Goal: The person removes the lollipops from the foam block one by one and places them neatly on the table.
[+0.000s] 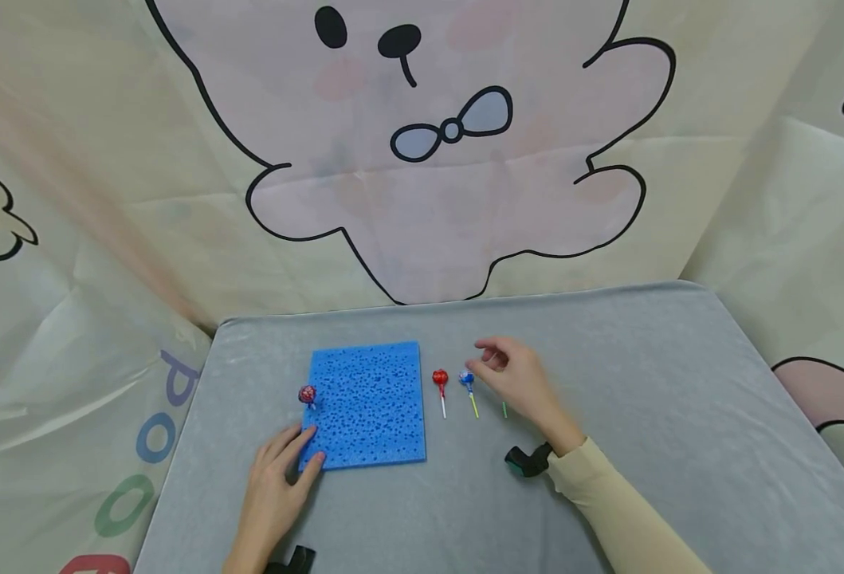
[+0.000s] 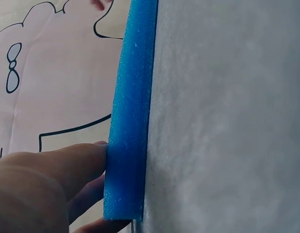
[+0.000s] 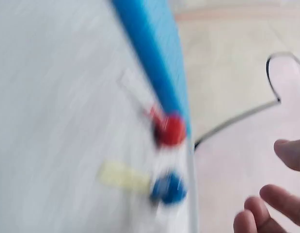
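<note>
A blue foam board with dark speckles lies flat. My left hand rests at its near left corner, touching it with thumb and fingers. A dark red lollipop stands at the board's left edge; where its stick ends is hard to see. To the right of the board lie a red lollipop with a white stick and a blue lollipop with a yellow stick. My right hand hovers above them, fingers loosely bent, holding nothing visible. Below it a green stick shows; its top is hidden by the hand.
A grey cloth covers the table. Behind it hangs a pale curtain with a cartoon bear. Black wrist straps sit at both wrists.
</note>
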`<state>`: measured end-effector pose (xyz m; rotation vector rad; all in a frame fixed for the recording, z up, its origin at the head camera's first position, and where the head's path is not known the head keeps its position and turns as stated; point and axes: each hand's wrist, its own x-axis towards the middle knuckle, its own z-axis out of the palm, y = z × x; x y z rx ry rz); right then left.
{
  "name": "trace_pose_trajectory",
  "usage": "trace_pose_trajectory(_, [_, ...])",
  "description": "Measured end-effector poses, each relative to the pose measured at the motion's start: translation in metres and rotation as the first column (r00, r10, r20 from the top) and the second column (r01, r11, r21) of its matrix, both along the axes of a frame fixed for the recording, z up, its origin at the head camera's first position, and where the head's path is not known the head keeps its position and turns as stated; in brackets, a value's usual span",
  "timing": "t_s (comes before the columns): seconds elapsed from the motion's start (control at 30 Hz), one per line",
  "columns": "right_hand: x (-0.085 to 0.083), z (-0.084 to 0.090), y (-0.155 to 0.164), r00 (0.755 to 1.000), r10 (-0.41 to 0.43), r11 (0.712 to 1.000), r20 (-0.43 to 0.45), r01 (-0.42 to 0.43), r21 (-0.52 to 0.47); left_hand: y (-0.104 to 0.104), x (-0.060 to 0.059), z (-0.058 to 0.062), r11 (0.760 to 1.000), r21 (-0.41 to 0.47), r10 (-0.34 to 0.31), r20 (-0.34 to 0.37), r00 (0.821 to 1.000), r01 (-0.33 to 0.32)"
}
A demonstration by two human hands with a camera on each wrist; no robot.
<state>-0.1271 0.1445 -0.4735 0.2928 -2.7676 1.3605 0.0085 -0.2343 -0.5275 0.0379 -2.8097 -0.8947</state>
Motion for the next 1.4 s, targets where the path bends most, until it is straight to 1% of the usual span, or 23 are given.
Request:
trace_pose_trajectory(0.07, [-0.002,0.003,-0.017,0.998,0.065,0.997,0.022,-0.064,-0.040,0.000,0.000,0.001,1.000,0.000,-0.001,-0.001,1.000,0.001])
trace_pose_trajectory(0.13, [-0.005,0.005,-0.034,0.990,0.133,0.988,0.035,-0.130,-0.085,0.000,0.001,0.001,1.000,0.003,-0.002,-0.003,1.000,0.002])
trace_pose_trajectory(0.23, [-0.009,0.007,-0.058,0.970,0.238,0.964,0.056,-0.229,-0.132,0.000,0.001,0.001,1.000,0.003,-0.003,-0.008,1.000,0.003])
trace_pose_trajectory(0.3, [-0.011,0.008,-0.074,0.952,0.302,0.944,0.050,-0.292,-0.152,-0.001,0.001,0.001,1.000,0.003,-0.005,-0.017,1.000,0.005])
trace_pose_trajectory(0.43, [-0.013,0.010,-0.100,0.919,0.391,0.914,0.046,-0.382,-0.135,-0.001,0.000,0.000,1.000,0.003,-0.005,-0.015,1.000,0.005])
trace_pose_trajectory(0.63, [-0.014,0.011,-0.132,0.880,0.475,0.876,0.032,-0.469,-0.109,0.000,-0.003,0.000,1.000,0.001,-0.017,0.015,1.000,0.017])
trace_pose_trajectory(0.8, [-0.013,0.010,-0.160,0.825,0.565,0.824,0.023,-0.563,-0.071,0.000,-0.002,0.001,1.000,0.011,-0.017,0.020,1.000,0.017])
trace_pose_trajectory(0.87, [-0.013,0.009,-0.171,0.806,0.592,0.806,0.013,-0.590,-0.050,-0.001,-0.002,0.001,1.000,0.008,-0.016,0.018,1.000,0.016])
trace_pose_trajectory(0.93, [-0.012,0.009,-0.181,0.794,0.608,0.794,0.006,-0.607,-0.030,-0.002,-0.001,0.001,1.000,0.005,-0.016,0.010,1.000,0.016])
trace_pose_trajectory(1.17, [-0.012,0.004,-0.201,0.785,0.620,0.785,-0.005,-0.619,0.017,-0.004,-0.002,-0.003,1.000,0.006,-0.024,-0.035,0.999,0.025])
trace_pose_trajectory(1.3, [-0.013,0.001,-0.207,0.772,0.635,0.772,-0.023,-0.634,0.032,-0.004,-0.002,-0.004,1.000,0.003,-0.024,-0.039,0.999,0.024])
trace_pose_trajectory(1.4, [-0.013,0.000,-0.209,0.769,0.638,0.770,-0.022,-0.637,0.039,-0.004,-0.002,-0.004,1.000,0.004,-0.020,-0.039,0.999,0.021])
